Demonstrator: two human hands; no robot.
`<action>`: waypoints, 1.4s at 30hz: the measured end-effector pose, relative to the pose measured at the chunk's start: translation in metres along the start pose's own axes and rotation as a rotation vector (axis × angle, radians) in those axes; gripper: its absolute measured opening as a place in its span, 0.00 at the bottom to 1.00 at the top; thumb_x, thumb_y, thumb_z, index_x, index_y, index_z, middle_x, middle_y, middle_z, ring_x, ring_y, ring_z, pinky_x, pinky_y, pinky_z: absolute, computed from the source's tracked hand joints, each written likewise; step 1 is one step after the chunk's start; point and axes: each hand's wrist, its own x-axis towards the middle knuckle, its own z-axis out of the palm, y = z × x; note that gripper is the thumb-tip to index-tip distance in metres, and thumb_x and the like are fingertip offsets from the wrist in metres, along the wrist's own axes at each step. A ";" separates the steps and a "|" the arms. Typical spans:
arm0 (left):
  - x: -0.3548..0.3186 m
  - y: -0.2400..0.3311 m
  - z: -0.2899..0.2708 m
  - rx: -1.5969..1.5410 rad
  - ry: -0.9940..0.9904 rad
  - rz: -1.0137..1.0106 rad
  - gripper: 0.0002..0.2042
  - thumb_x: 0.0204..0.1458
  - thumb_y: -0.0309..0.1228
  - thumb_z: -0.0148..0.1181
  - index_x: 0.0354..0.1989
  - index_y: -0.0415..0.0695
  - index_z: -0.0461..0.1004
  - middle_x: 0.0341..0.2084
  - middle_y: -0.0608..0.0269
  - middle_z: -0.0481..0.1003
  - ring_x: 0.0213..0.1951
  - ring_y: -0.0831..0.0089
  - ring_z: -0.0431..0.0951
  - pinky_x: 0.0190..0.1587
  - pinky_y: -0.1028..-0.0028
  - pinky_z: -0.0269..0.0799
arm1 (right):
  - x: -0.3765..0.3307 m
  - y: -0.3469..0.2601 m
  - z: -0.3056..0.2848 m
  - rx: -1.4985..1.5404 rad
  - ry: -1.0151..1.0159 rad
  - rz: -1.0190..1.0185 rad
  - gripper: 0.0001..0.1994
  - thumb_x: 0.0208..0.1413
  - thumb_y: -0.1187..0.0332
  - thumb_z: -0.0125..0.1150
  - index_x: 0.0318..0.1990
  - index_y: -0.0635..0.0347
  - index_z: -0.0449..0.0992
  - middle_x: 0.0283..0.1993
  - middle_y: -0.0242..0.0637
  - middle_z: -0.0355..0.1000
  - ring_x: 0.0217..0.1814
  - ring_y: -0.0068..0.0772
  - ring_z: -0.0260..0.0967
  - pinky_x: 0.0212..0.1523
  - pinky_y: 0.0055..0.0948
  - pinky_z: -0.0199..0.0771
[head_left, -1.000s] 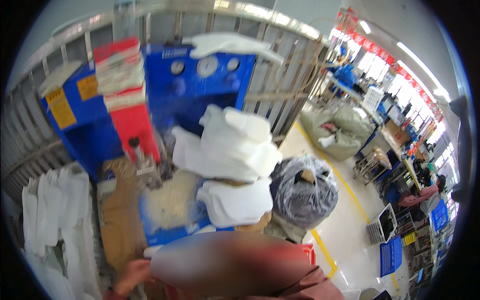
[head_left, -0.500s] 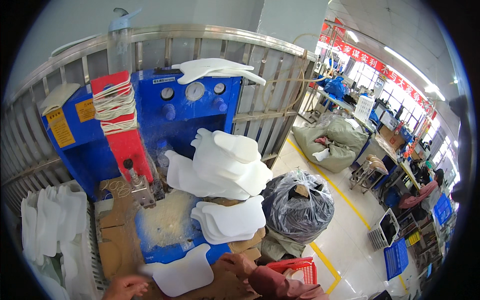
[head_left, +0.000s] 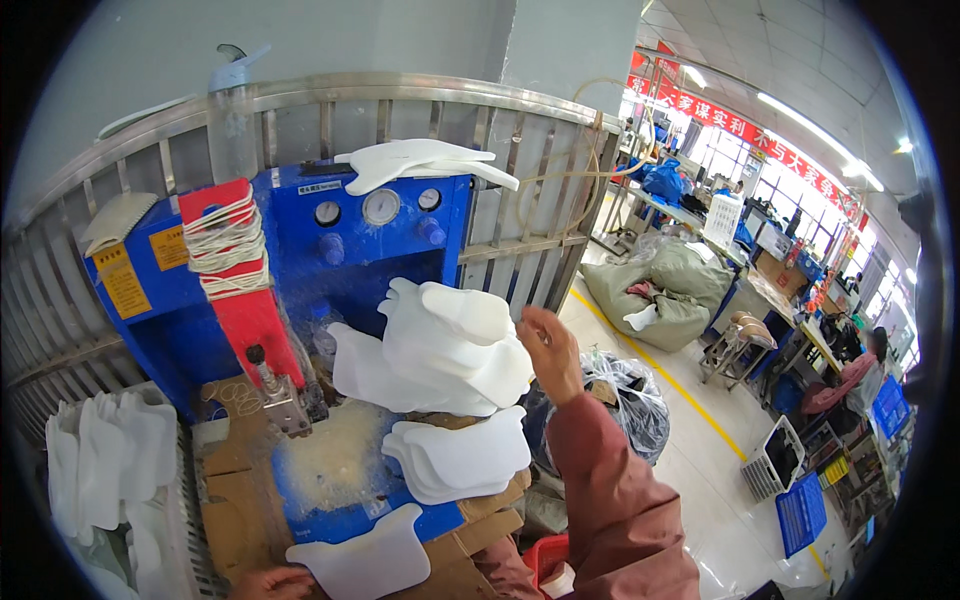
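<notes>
My right hand (head_left: 552,352) is raised at the right side of a tall pile of smooth white shaped pads (head_left: 440,335). Its fingers are bent and apart by the pile's edge, with nothing visible in them. At the lower edge my left hand (head_left: 272,583) is partly cut off; its outstretched fingers lie by the left end of a single white pad (head_left: 370,558). That pad rests flat on cardboard at the front of the bench. A lower stack of white pads (head_left: 465,455) sits between it and the tall pile.
Behind stands a blue machine (head_left: 360,245) with gauges and a red arm (head_left: 255,325) wrapped in cord. White pads fill a crate (head_left: 185,500) at left. A blue sheet (head_left: 330,515) bears pale dust. A plastic-wrapped dark bundle (head_left: 635,395) and red basket (head_left: 545,555) are at right.
My right hand has risen from the right end of the single pad to the tall pile. My left hand has moved slightly lower and right. The view has shifted a little.
</notes>
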 end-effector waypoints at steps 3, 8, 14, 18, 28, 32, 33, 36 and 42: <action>-0.005 0.011 0.011 0.091 0.098 -0.025 0.18 0.67 0.32 0.60 0.63 0.40 0.75 0.47 0.62 0.82 0.43 0.76 0.80 0.47 0.76 0.76 | 0.050 0.012 0.026 0.019 -0.076 0.154 0.30 0.59 0.54 0.70 0.63 0.66 0.74 0.57 0.54 0.77 0.60 0.43 0.75 0.58 0.37 0.75; -0.007 0.030 0.014 0.067 0.100 -0.063 0.19 0.67 0.34 0.61 0.64 0.41 0.74 0.47 0.63 0.82 0.45 0.76 0.81 0.48 0.75 0.76 | 0.096 0.029 0.053 -0.179 -0.462 0.199 0.37 0.52 0.50 0.74 0.66 0.64 0.73 0.60 0.58 0.76 0.63 0.48 0.74 0.61 0.38 0.74; -0.003 0.033 0.014 0.037 0.143 -0.127 0.18 0.67 0.36 0.61 0.62 0.42 0.76 0.43 0.63 0.83 0.44 0.76 0.81 0.46 0.76 0.75 | 0.118 0.029 0.065 -0.311 -0.771 0.226 0.41 0.48 0.45 0.75 0.67 0.59 0.73 0.60 0.52 0.77 0.63 0.47 0.74 0.65 0.38 0.71; 0.003 0.035 0.013 -0.049 0.131 -0.151 0.18 0.67 0.36 0.61 0.61 0.41 0.77 0.42 0.63 0.83 0.42 0.75 0.82 0.46 0.76 0.75 | 0.119 0.026 0.063 -0.351 -0.824 0.193 0.43 0.46 0.42 0.75 0.68 0.57 0.73 0.61 0.51 0.76 0.64 0.48 0.74 0.66 0.37 0.70; 0.017 0.021 0.005 -0.101 0.049 -0.068 0.20 0.67 0.33 0.60 0.63 0.35 0.73 0.44 0.61 0.82 0.43 0.73 0.81 0.49 0.73 0.76 | 0.097 0.015 0.060 -0.390 -0.751 0.018 0.43 0.47 0.49 0.79 0.71 0.51 0.69 0.64 0.50 0.67 0.67 0.52 0.68 0.70 0.40 0.67; 0.017 0.016 0.002 -0.092 0.040 -0.071 0.21 0.67 0.33 0.60 0.64 0.36 0.72 0.45 0.60 0.82 0.44 0.73 0.81 0.49 0.73 0.76 | 0.091 0.019 0.062 -0.446 -0.687 -0.148 0.45 0.47 0.51 0.80 0.72 0.54 0.67 0.65 0.49 0.66 0.67 0.52 0.67 0.70 0.39 0.67; 0.017 0.014 0.001 -0.081 0.040 -0.076 0.21 0.67 0.33 0.60 0.64 0.36 0.72 0.45 0.60 0.81 0.44 0.73 0.81 0.49 0.73 0.76 | 0.091 0.020 0.063 -0.418 -0.693 -0.135 0.45 0.48 0.50 0.79 0.72 0.55 0.66 0.65 0.49 0.67 0.68 0.51 0.67 0.70 0.38 0.66; 0.017 0.008 -0.002 0.014 0.038 -0.085 0.21 0.67 0.33 0.60 0.65 0.37 0.72 0.45 0.60 0.82 0.45 0.73 0.81 0.49 0.73 0.76 | 0.093 0.023 0.061 -0.327 -0.732 0.014 0.45 0.49 0.47 0.78 0.72 0.56 0.66 0.67 0.51 0.68 0.68 0.51 0.68 0.71 0.38 0.65; 0.024 -0.008 -0.006 -0.111 -0.066 0.026 0.18 0.68 0.26 0.57 0.65 0.35 0.71 0.55 0.56 0.80 0.52 0.67 0.82 0.54 0.70 0.79 | 0.106 0.020 0.052 -0.213 -0.804 0.371 0.46 0.50 0.43 0.76 0.72 0.57 0.67 0.68 0.51 0.70 0.70 0.46 0.67 0.71 0.37 0.64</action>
